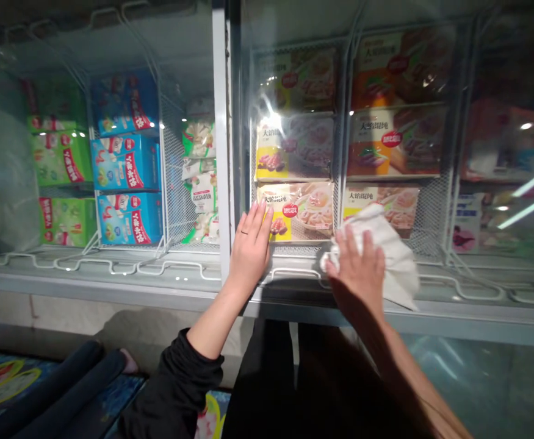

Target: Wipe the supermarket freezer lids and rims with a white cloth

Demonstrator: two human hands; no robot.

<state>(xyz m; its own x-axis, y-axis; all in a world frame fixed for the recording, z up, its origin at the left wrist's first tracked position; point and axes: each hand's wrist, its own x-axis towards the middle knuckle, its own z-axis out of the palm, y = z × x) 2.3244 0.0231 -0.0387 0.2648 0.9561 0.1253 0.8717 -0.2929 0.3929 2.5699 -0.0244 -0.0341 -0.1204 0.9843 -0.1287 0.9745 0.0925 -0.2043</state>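
My left hand (251,250) lies flat on the glass lid (294,259) of a freezer, close beside the pale upright frame bar (222,152). Its fingers are stretched out, and it holds nothing. To the right, my right hand (360,268) presses a white cloth (397,268) against the same glass. Part of the cloth sticks out beyond the fingers on the right. Beneath the glass, yellow and brown food boxes (312,210) stand in stacks, with one cloth-covered box (404,210) partly hidden.
Left of the bar, blue boxes (127,219), green boxes (68,219) and white-green bags (202,195) sit in wire baskets. The freezer's front edge (111,289) runs across below my hands. At lower left, another person's dark-trousered legs (60,390) show.
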